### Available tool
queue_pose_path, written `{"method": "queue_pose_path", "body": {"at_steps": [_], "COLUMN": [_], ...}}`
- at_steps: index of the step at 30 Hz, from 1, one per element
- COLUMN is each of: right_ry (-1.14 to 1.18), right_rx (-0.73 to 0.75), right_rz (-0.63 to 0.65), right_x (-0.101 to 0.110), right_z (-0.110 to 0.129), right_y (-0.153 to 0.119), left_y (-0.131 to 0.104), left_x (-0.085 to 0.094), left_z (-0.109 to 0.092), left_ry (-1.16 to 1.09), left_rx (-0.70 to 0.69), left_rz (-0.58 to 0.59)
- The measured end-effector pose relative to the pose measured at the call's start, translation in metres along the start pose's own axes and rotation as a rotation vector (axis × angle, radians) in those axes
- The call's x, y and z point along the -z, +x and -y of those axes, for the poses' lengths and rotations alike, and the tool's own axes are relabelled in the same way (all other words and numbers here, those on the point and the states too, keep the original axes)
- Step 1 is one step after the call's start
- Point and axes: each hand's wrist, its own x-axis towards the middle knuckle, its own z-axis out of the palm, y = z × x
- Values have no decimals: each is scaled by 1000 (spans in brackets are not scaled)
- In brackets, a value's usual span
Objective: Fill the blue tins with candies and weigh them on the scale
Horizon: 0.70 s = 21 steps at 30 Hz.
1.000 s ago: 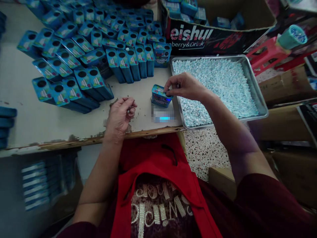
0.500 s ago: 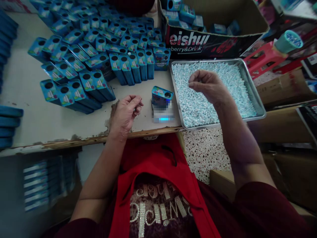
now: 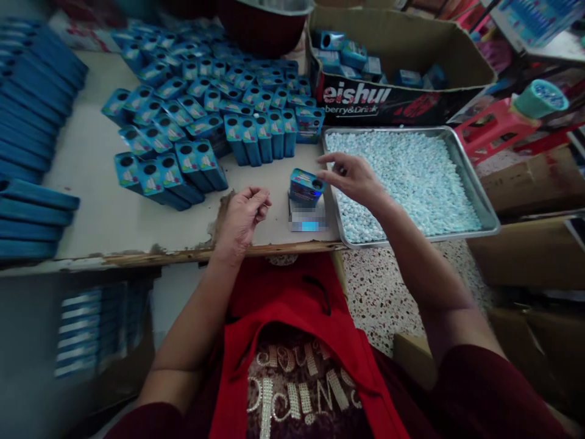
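Observation:
A blue candy tin [image 3: 305, 189] with a round hole in its top stands on a small digital scale [image 3: 295, 221] with a lit display. My right hand [image 3: 354, 177] is at the tin's upper right, thumb and fingers apart, fingertips close to the hole. Whether they touch the tin I cannot tell. Beneath that hand lies a metal tray [image 3: 491, 224] full of small pale blue and white candies [image 3: 406, 183]. My left hand [image 3: 248, 213] rests near the table's front edge, left of the scale. Its fingers are curled closed, and what they hold, if anything, is hidden.
Many blue tins with holed tops [image 3: 169, 171] stand in rows on the table [image 3: 105, 231]. More tins are stacked at the far left [image 3: 27, 103]. Behind the tray is a cardboard box [image 3: 411, 100] with some tins inside. A red stool [image 3: 498, 125] carries a teal cup [image 3: 542, 100].
My right hand has moved left from over the candies to beside the tin, and its fingers have spread. My left hand stays closed in place. The view has shifted slightly.

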Motion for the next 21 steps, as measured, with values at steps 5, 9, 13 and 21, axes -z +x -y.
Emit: {"method": "queue_pose_path", "body": {"at_steps": [5, 9, 13, 21], "right_ry": [-332, -282, -10, -126], "right_rx": [-35, -11, 212, 432], "right_rz": [38, 34, 129, 189], "right_x": [-17, -16, -31, -245], "right_z": [13, 56, 149, 323], "right_y": [-8, 8, 63, 241], "left_y": [-3, -6, -18, -14], "left_x": [12, 71, 155, 216], "left_z": [2, 0, -7, 5], "left_ry": [180, 336, 513, 761], "left_rx": [3, -133, -252, -290], "left_rz": [-29, -243, -547, -564]}}
